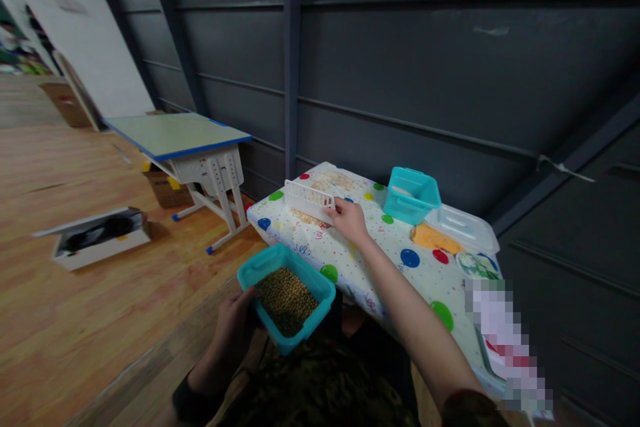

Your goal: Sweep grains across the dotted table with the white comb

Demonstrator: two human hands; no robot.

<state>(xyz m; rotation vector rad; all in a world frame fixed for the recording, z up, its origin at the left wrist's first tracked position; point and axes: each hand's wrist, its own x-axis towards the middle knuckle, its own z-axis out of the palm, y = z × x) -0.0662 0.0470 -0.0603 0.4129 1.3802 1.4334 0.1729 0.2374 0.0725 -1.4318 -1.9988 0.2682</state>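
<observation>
My left hand (237, 320) grips the near-left rim of a teal plastic tub (320, 303). Small round yellow-brown beans or grains (287, 297) fill its lower part. The tub is held off the table's front edge, slightly tilted. Over the table, my right hand (347, 219) pinches the right end of a white plastic divider with a slotted upper edge (306, 203). The divider stands upright on the tablecloth. Pale grains (310, 217) lie along its foot, and more loose pale grains (335, 181) are spread behind it.
A second teal tub (413, 197), a clear lid (463, 227), an orange cloth (436, 238) and a small clear dish (477, 265) occupy the right of the dotted tablecloth (370, 267). A dark panelled wall (400, 67) rises behind. Leftward are a desk (180, 133) and an opened white box (103, 243).
</observation>
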